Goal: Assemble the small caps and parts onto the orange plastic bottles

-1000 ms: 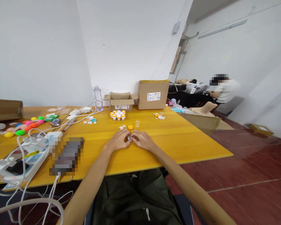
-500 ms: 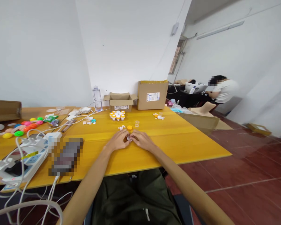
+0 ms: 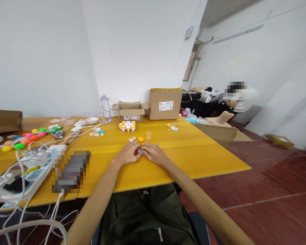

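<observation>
My left hand (image 3: 129, 153) and my right hand (image 3: 153, 153) meet over the yellow table, fingertips pinched together on a small pale piece (image 3: 140, 151). Its kind is too small and too covered by fingers to make out. Just beyond the fingertips lies an orange round cap (image 3: 140, 139). To its right is a small clear plastic cup (image 3: 149, 135), and to its left sit several small white pieces with dark marks (image 3: 132, 139). Farther back, several small jars with orange-and-white tops (image 3: 128, 126) stand in a tight cluster.
Behind the jars are an opened small carton (image 3: 131, 110) and a taller cardboard box (image 3: 165, 103). A clear bottle (image 3: 105, 107) stands by the wall. A power strip (image 3: 33, 173) with cables and a blurred dark device (image 3: 72, 170) lie left. A person (image 3: 242, 97) sits far right.
My hands stay together in nearly the same place, with slight finger movement around the small pale piece. The whole view has shifted a little.
</observation>
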Available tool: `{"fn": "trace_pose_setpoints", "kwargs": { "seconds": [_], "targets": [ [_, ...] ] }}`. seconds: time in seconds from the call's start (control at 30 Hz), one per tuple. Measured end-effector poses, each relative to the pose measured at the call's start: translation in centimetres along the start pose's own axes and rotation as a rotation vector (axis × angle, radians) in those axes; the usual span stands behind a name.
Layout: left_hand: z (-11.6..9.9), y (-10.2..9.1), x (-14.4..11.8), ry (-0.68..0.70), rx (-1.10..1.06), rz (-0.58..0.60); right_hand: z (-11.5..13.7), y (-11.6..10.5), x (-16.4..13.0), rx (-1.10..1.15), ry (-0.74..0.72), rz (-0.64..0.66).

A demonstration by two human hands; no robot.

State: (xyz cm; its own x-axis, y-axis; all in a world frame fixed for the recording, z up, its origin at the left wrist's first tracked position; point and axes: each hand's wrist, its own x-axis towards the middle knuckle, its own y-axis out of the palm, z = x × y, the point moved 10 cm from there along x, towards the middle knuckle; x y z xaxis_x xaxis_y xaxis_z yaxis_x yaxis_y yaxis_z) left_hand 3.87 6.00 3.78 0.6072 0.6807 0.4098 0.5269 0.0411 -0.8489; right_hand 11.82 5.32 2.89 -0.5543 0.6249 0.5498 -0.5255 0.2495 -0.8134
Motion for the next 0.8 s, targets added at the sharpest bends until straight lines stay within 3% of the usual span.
{"fn": "trace_pose_setpoints", "kwargs": {
  "seconds": [0.8],
  "targets": [
    [0.25, 0.24, 0.00, 0.000, 0.005, 0.011, -0.11, -0.99, 0.21, 0.079, 0.059, -0.014]
  ]
}}
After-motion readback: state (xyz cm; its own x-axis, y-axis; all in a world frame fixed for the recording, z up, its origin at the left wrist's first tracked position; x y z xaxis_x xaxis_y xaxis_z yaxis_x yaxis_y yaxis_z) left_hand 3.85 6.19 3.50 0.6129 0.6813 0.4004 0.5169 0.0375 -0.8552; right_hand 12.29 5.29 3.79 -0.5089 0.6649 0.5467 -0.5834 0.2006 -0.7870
